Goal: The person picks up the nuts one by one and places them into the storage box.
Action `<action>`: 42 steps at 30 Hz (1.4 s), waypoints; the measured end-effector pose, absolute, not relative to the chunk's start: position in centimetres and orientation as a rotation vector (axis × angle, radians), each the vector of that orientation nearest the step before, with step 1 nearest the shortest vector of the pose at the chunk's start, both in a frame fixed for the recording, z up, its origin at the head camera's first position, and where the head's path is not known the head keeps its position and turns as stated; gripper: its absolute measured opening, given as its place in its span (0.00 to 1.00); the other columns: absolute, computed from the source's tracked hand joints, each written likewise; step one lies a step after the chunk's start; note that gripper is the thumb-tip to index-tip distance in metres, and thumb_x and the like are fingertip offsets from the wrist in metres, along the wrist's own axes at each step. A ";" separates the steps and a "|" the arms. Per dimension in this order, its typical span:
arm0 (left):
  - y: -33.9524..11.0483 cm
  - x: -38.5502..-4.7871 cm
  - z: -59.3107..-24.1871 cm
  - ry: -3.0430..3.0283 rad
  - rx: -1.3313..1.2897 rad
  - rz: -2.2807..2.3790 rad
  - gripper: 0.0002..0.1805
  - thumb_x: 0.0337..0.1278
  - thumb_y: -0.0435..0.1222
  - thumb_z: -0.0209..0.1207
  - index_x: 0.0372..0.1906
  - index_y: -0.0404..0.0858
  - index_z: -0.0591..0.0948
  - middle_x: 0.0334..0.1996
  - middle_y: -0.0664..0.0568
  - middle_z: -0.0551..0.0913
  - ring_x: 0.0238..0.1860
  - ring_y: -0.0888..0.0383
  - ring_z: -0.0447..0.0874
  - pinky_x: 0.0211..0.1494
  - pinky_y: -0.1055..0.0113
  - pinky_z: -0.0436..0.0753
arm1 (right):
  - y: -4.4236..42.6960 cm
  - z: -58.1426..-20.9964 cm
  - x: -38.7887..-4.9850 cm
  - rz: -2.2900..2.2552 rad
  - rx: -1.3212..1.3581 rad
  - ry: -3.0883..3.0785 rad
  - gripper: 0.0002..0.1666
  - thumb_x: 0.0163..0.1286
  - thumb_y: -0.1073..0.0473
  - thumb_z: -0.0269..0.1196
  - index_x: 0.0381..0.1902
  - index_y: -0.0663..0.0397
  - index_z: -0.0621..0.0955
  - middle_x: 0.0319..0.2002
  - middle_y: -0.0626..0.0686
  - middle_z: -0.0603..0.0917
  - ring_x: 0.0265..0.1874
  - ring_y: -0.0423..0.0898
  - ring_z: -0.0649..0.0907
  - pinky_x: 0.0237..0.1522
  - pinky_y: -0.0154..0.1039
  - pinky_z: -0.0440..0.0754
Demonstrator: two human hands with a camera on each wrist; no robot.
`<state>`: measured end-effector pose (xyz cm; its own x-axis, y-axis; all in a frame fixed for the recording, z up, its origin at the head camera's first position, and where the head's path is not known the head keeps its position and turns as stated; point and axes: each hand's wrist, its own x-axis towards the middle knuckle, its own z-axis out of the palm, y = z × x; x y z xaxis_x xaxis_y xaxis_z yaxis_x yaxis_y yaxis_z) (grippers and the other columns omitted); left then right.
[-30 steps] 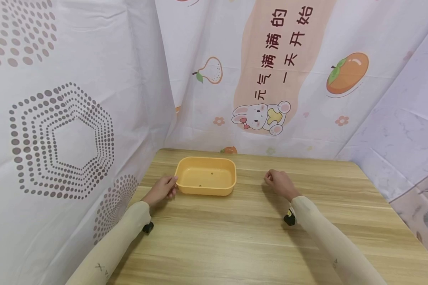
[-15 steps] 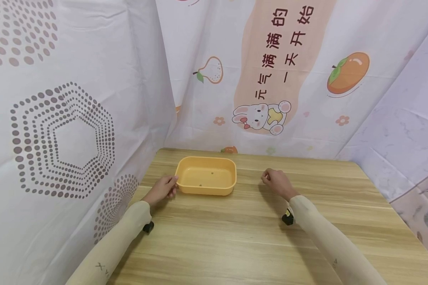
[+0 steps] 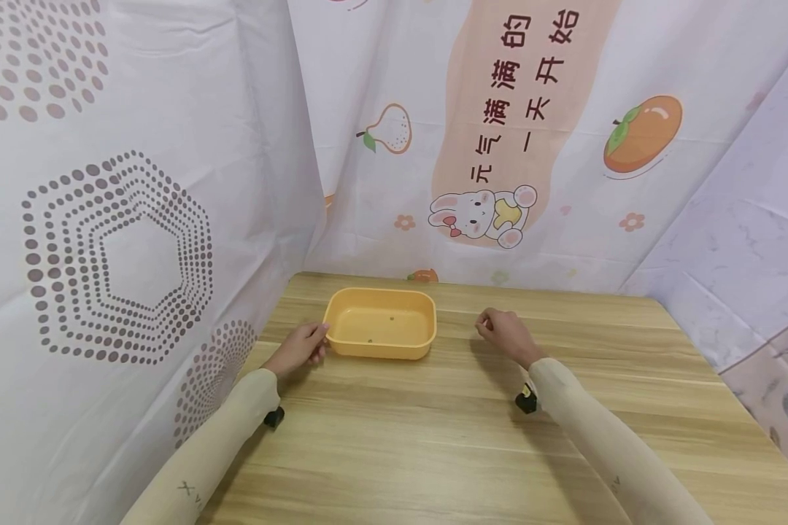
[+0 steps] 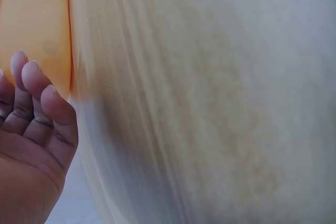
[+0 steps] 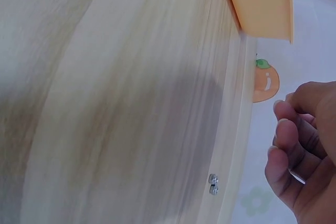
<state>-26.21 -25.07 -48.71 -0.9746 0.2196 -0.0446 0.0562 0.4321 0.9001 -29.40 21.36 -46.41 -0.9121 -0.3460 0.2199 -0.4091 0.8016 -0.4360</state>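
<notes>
A shallow yellow-orange plastic basin (image 3: pixel 381 351) sits toward the back left of the wooden table. Two tiny dark pieces (image 3: pixel 391 319) lie on its floor, too small to identify. At the basin's left end, my left hand (image 3: pixel 300 346) grips the rim, thumb on top and fingers against the wall. To the right of the basin, my right hand (image 3: pixel 508 337) hovers over the table with curled fingers. A light sliver shows between those fingers; whether it is metal or background I cannot tell. Small silver metal pieces (image 5: pixel 213 184), resembling nuts, appear near that hand in the right wrist view.
The wood-grain table (image 3: pixel 394 437) ends at a printed back curtain (image 3: pixel 368 219). A dotted white curtain (image 3: pixel 249 182) hangs close along the left side, near my left arm. Another pale curtain (image 3: pixel 729 240) borders the right.
My right hand has drifted slightly left, toward the basin, with its fingers still curled. The left hand and the basin stay in place.
</notes>
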 end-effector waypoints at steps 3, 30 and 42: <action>-25.1 -26.3 -48.8 2.524 0.247 1.577 0.25 0.84 0.48 0.44 0.38 0.31 0.77 0.25 0.44 0.81 0.21 0.59 0.75 0.23 0.69 0.78 | 21.1 -46.2 -29.4 0.743 0.595 -2.861 0.08 0.76 0.60 0.62 0.42 0.59 0.84 0.26 0.49 0.83 0.20 0.42 0.77 0.25 0.40 0.77; -25.1 -26.3 -48.9 2.546 0.248 1.562 0.26 0.84 0.51 0.44 0.37 0.32 0.77 0.25 0.46 0.80 0.21 0.58 0.75 0.23 0.70 0.78 | 18.4 -45.5 -29.4 0.758 0.644 -2.849 0.08 0.76 0.59 0.62 0.42 0.59 0.84 0.25 0.47 0.82 0.20 0.41 0.77 0.24 0.38 0.77; -25.1 -26.3 -49.0 2.526 0.239 1.585 0.28 0.83 0.53 0.45 0.39 0.32 0.77 0.25 0.45 0.80 0.21 0.58 0.75 0.23 0.70 0.77 | 17.5 -45.6 -29.3 0.782 0.669 -2.846 0.07 0.76 0.60 0.62 0.42 0.58 0.84 0.25 0.47 0.82 0.20 0.40 0.78 0.24 0.37 0.77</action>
